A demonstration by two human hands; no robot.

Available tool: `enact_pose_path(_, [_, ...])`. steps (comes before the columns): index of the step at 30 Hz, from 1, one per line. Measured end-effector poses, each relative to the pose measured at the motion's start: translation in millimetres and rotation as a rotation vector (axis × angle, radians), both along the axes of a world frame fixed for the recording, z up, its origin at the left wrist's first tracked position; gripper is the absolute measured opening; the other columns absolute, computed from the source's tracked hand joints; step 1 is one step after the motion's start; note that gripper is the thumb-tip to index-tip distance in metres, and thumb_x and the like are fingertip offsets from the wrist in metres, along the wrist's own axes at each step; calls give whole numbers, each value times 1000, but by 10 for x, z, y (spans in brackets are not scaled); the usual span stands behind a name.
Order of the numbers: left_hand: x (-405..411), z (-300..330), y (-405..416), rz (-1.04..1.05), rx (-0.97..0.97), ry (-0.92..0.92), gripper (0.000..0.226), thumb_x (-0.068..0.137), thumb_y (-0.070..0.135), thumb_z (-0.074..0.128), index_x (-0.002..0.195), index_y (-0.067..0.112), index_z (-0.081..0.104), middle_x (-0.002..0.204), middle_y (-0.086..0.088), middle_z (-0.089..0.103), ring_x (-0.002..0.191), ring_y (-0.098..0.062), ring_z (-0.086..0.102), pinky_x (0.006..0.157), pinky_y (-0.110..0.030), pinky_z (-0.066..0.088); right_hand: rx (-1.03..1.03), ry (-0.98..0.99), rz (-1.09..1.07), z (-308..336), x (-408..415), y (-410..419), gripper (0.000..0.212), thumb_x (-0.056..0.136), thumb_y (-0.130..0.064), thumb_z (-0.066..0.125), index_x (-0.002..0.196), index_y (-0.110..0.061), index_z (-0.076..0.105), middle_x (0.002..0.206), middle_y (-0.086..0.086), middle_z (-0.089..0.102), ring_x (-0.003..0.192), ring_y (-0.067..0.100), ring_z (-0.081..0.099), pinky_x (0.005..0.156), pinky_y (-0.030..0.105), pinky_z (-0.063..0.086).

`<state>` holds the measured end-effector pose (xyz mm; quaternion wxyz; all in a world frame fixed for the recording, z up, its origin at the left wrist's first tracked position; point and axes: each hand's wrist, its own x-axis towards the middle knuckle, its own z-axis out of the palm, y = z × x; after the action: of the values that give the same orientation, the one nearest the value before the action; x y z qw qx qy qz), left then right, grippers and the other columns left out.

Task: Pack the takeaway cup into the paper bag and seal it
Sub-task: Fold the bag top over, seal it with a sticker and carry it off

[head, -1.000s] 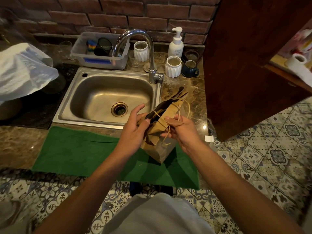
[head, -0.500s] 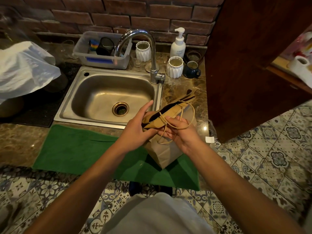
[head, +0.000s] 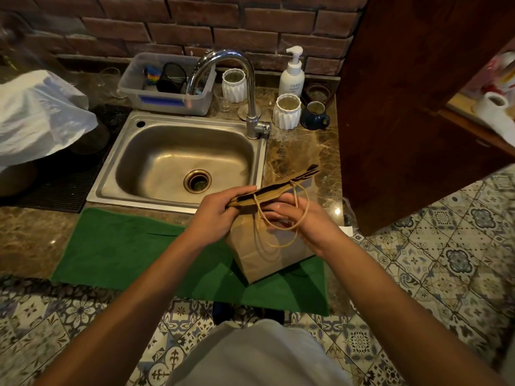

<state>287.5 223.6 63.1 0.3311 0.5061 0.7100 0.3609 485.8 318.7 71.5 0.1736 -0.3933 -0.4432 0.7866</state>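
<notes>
A brown paper bag stands on the green mat in front of the sink. Its top is pressed flat and folded over toward the back right. My left hand pinches the left end of the flattened top. My right hand is at the bag's upper right side, fingers curled by the fold, with the twine handles looped over them. The takeaway cup is hidden; nothing of it shows.
A steel sink with a tall tap lies behind the bag. Two white ribbed cups, a blue mug, a soap pump bottle and a plastic tub stand at the back. A white plastic bag is at the left, a dark wooden cabinet at the right.
The bag's open top has been pressed flat and folded down. The bag has been turned upright on the mat, and the handles now loop over my right fingers.
</notes>
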Motion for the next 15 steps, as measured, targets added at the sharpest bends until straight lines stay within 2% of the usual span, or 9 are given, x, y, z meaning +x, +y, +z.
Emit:
enact_pose_path(3, [-72, 31, -9, 13, -5, -42, 51, 92, -4, 63, 132, 27, 66, 126, 7, 71, 121, -7, 64, 109, -34, 49, 11, -30, -10, 65, 104, 70, 28, 93, -5, 68, 121, -6, 69, 120, 21, 74, 92, 20, 75, 98, 39, 57])
enact_pose_path(4, [-89, 44, -13, 14, -3, -54, 50, 92, -4, 64, 131, 27, 67, 124, 8, 71, 119, -5, 64, 108, -33, 49, 25, -32, 2, 97, 153, 102, 27, 93, -8, 69, 120, -9, 70, 119, 18, 75, 92, 18, 76, 95, 39, 58])
enact_pose_path(6, [-126, 64, -17, 13, -8, -77, 49, 93, -2, 65, 127, 33, 67, 120, 11, 72, 117, 1, 63, 107, -31, 49, 97, -72, 6, 170, 250, 171, 22, 96, -15, 67, 117, -12, 72, 112, 12, 78, 95, 20, 75, 81, 32, 61])
enact_pose_path(8, [-152, 67, -22, 0, -19, -101, 49, 93, -1, 65, 125, 36, 67, 118, 15, 72, 115, 7, 62, 107, -28, 49, 278, -234, -79, 208, 320, 250, 16, 96, -20, 68, 109, -14, 74, 98, 2, 77, 87, 17, 70, 71, 26, 56])
enact_pose_path(9, [-158, 64, -25, -6, -28, -114, 48, 94, -1, 65, 125, 35, 67, 118, 15, 72, 115, 7, 63, 106, -28, 50, 410, -341, -124, 195, 353, 307, 14, 94, -21, 71, 107, -16, 73, 96, -1, 72, 85, 12, 66, 71, 25, 54])
enact_pose_path(10, [-155, 63, -26, -12, -33, -126, 46, 94, 0, 64, 126, 33, 68, 117, 15, 73, 115, 5, 64, 106, -28, 50, 536, -424, -136, 174, 378, 367, 19, 91, -22, 75, 109, -19, 70, 101, -3, 68, 89, 9, 62, 77, 26, 53])
enact_pose_path(12, [-144, 77, -28, -15, -24, -153, 43, 96, 1, 63, 124, 33, 70, 113, 14, 77, 112, 0, 68, 102, -25, 52, 700, -472, -25, 140, 397, 472, 43, 86, -26, 81, 125, -28, 61, 126, -3, 58, 112, 11, 57, 94, 33, 50])
enact_pose_path(13, [-138, 96, -27, -11, -14, -170, 42, 97, 2, 62, 121, 35, 72, 108, 13, 78, 109, -2, 69, 98, -23, 53, 721, -456, 44, 117, 396, 504, 55, 85, -27, 83, 133, -33, 56, 135, -5, 54, 123, 13, 53, 100, 36, 47])
enact_pose_path(15, [-145, 151, -21, 8, -4, -203, 43, 97, 2, 62, 113, 40, 73, 103, 14, 79, 102, -3, 71, 91, -19, 54, 696, -390, 96, 103, 377, 534, 67, 84, -22, 84, 140, -36, 50, 138, -9, 53, 131, 13, 51, 107, 39, 45])
